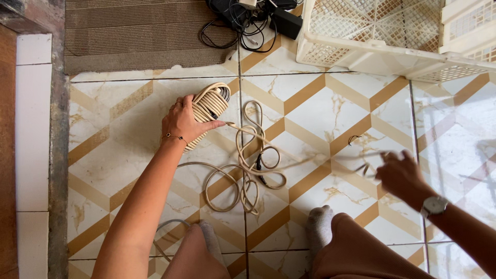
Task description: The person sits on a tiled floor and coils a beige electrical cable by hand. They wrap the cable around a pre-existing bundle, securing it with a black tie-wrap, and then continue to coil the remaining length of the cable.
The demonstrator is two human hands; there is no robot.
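Left hand (pixel 182 121) clamped round the cream cable coil (pixel 209 106) over the tiled floor (pixel 320 111), right hand (pixel 400 175) pinching the blurred free strand (pixel 310 157) taut out right; best kept tight, loose loops (pixel 248 175) fed in untangled, each wrap snug beside the last

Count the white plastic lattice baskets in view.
2: a large white plastic lattice basket at the top right on the tiled floor, and a second basket at the right edge, cropped; others may lie outside the frame.

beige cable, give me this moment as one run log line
left hand: grips coiled beige cable bundle | right hand: pulls cable end taut, blurred | loose loops: on tiled floor | white basket: top right
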